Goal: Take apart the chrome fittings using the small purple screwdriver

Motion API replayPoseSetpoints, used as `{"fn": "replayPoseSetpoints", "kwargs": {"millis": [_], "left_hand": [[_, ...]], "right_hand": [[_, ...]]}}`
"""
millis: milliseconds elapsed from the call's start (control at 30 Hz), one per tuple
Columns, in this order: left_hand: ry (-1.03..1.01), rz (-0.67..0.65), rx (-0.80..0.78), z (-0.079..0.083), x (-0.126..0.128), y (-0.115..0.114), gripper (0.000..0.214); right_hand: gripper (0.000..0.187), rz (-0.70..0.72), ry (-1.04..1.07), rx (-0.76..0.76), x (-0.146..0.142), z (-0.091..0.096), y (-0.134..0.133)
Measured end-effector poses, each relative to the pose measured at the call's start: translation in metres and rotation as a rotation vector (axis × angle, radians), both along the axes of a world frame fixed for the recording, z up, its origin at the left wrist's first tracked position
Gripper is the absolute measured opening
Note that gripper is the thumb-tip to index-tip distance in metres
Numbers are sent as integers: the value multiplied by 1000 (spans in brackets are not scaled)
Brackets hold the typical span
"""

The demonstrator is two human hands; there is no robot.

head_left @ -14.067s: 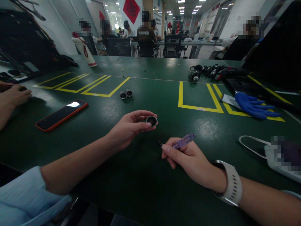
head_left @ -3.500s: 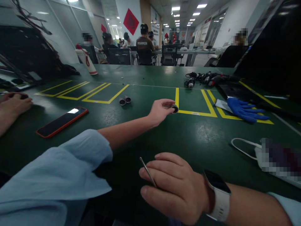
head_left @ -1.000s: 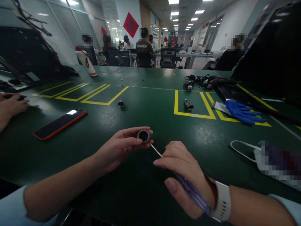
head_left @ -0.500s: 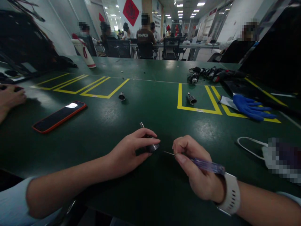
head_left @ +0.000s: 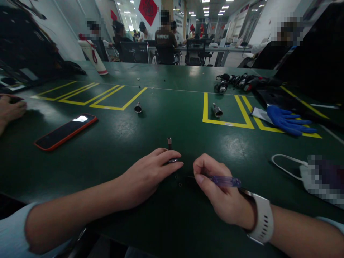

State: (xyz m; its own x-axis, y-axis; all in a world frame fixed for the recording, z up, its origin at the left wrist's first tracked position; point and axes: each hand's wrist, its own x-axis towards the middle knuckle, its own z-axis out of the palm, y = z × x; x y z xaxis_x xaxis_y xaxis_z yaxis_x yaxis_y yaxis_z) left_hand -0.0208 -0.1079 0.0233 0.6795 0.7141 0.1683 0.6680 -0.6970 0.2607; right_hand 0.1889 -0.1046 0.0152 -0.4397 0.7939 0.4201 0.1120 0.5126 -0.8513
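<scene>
Under the fingers of the left hand (head_left: 150,175), a metal fitting (head_left: 169,142) is found stem upward, on or just above the green table (head_left: 118,143); that hand grasps it, thumb hidden. Change noted: one second ago the fitting's open mouth faced the viewer; it is now turned down, which suggests that screwdriver work at the mouth is paused. Two small dark rings now show, the first ring (head_left: 176,177) just on the fitting's near side, the second ring (head_left: 180,184) slightly nearer the person; they probably came out of it, though no fall was observed. Right of the fitting, the right hand (head_left: 215,195) is closed about a purple screwdriver (head_left: 226,181), its thin shaft directed toward the rings and touching neither. Beyond the fitting, leftward, stands a second fitting (head_left: 138,108); beyond it, rightward, a third fitting (head_left: 217,111) lies within a yellow tape outline (head_left: 228,124). A phone (head_left: 67,130) lies well to its left, a blue glove (head_left: 287,120) well to its right. Obstruction: the left fingers cover most of the fitting, so its mouth cannot be inspected.
</scene>
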Motion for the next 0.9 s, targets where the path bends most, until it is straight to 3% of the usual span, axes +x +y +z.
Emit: {"fn": "replayPoseSetpoints", "kwargs": {"millis": [133, 267, 367, 433, 567, 667, 900], "left_hand": [[-16, 20, -7, -2, -2, 0, 66], [-135, 124, -10, -2, -2, 2, 51], [-306, 229, -45, 1, -3, 6, 43], [-438, 295, -107, 4, -3, 8, 41], [-654, 413, -377, 12, -3, 9, 41], [-728, 451, -490, 15, -2, 9, 41], [-787, 454, -564, 16, 0, 9, 38]], "right_hand": [[12, 5, 12, -9, 1, 0, -1], [11, -8, 27, -37, 0, 0, -2], [12, 62, -6, -147, -1, -1, -1], [14, 114, -41, -232, -2, -1, 0], [14, 159, -72, -328, -3, -2, 1], [13, 180, -86, -311, -3, -3, 2], [15, 141, -143, -151, -3, 5, -2]]}}
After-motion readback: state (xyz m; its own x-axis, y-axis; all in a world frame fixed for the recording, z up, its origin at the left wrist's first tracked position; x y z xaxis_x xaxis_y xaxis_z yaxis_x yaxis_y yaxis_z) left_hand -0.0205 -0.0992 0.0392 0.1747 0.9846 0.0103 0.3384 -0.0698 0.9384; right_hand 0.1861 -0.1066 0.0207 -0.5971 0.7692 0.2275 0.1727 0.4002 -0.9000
